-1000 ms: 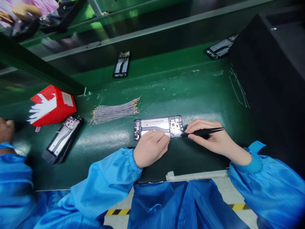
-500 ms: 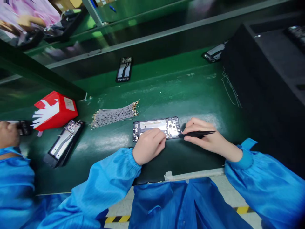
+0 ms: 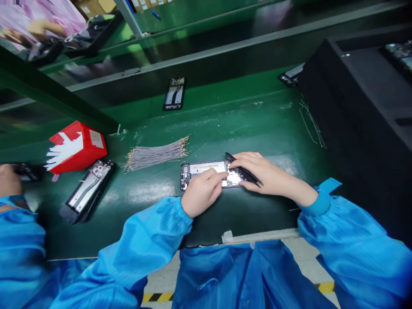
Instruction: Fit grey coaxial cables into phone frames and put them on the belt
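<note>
An opened phone (image 3: 209, 165) lies sideways on the green bench in front of me, with its silvery frame and circuit board uncovered. My left hand (image 3: 203, 189) rests over its middle and near edge, fingers curled on it and the forefinger reaching to the board. Around the right end is my right hand (image 3: 257, 171), touching the board side of the phone. Black tweezers (image 3: 247, 172) lie slantwise in that hand, tips turned toward my body. A bundle of thin grey cables (image 3: 156, 154) with gold-coloured ends sits left of the phone.
Stacked opened phones (image 3: 87, 191) lie at left beside a red box (image 3: 82, 148) with white strips. Another opened phone (image 3: 174, 93) is at the back. Loose cables (image 3: 310, 122) lie near a large black box (image 3: 341, 98). At far left is a co-worker's hand (image 3: 9, 182).
My right hand has moved left onto the phone's board end, and the tweezers have swung round in it. My left forefinger now stretches further over the board.
</note>
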Demonstrator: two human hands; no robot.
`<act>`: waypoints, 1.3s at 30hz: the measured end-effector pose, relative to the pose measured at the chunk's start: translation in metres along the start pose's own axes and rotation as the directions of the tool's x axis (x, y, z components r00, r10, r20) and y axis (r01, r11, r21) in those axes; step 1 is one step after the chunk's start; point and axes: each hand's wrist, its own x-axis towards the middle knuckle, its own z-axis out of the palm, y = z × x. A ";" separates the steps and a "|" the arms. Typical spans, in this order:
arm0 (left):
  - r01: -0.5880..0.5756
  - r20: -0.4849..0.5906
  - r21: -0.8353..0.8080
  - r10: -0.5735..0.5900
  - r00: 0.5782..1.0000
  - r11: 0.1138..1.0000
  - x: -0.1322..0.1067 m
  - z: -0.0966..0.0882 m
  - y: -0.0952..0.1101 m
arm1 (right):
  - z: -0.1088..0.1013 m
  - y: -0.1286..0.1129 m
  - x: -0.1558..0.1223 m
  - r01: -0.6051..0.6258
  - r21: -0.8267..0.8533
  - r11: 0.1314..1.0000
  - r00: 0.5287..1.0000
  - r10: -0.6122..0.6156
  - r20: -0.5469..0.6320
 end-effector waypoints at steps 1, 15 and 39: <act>-0.005 0.017 -0.006 0.005 1.000 1.000 0.000 -0.001 0.000 | 0.000 0.000 0.000 -0.001 -0.004 1.000 1.000 0.001 -0.003; -0.181 0.249 -0.021 0.181 0.951 0.983 0.001 -0.011 0.003 | 0.001 0.000 0.000 -0.015 0.064 0.998 1.000 0.016 -0.009; -0.307 0.195 -0.092 0.320 0.927 0.947 0.006 -0.017 -0.025 | -0.002 0.000 0.013 -0.089 -0.005 0.996 0.991 0.089 0.103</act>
